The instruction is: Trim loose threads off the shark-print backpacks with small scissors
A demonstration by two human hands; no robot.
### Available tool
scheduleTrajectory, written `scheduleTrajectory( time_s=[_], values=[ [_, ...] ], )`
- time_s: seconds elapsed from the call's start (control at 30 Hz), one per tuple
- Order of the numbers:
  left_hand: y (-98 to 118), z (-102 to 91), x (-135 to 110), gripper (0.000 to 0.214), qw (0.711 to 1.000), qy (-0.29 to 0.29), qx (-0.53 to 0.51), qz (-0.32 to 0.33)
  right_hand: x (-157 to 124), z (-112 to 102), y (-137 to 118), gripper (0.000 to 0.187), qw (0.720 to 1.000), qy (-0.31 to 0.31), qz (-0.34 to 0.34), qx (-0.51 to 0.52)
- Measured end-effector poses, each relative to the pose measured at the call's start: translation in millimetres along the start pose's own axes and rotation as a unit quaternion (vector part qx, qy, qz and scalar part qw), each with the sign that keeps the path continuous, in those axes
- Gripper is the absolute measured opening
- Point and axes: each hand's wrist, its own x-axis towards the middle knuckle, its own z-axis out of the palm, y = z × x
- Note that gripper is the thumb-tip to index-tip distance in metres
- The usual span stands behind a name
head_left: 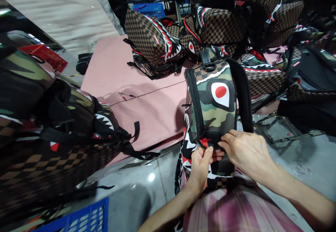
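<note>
1. Backpack [214, 113], camouflage with shark teeth, stands upright against the person's lap at the pink table's [147, 99] 5 o'clock edge; similar bags [157, 39] pile up at 12 o'clock.
2. Right hand [249, 153] grips the black pocket rim [223, 135], fingers curled.
3. Left hand [201, 167] pinches the red trim [205, 143]; seemingly the pocket opening is being worked, which calls for steady counter-tension.
</note>
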Motion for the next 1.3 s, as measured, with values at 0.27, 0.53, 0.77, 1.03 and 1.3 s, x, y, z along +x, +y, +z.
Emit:
scheduleTrajectory(
  time_s=[0.27,0.53,0.77,1.03,1.3],
  values=[
    [-1.1,0.3,0.6,0.034,1.0,0.011,-0.001,-0.002,1.2,1.9,0.3,0.019,1.0,-0.015,-0.026,-0.002],
    [-0.2,2.3,-0.9,0.029,1.0,0.01,-0.013,-0.007,2.4,6.3,-2.3,0.015,0.999,0.004,-0.041,-0.012],
    [3.1,2.3,-1.8,0.027,0.999,0.031,-0.005,-0.018,0.9,4.2,19.8,0.021,0.988,0.033,-0.016,0.153],
    [-3.1,0.4,2.0,0.019,0.999,0.018,-0.023,0.016,13.0,10.3,12.5,0.031,0.978,-0.02,-0.1,0.182],
    [-2.0,1.6,2.0,0.028,1.0,0.004,-0.003,0.022,37.1,11.9,-17.9,0.017,0.978,-0.077,-0.134,0.138]
  ],
)
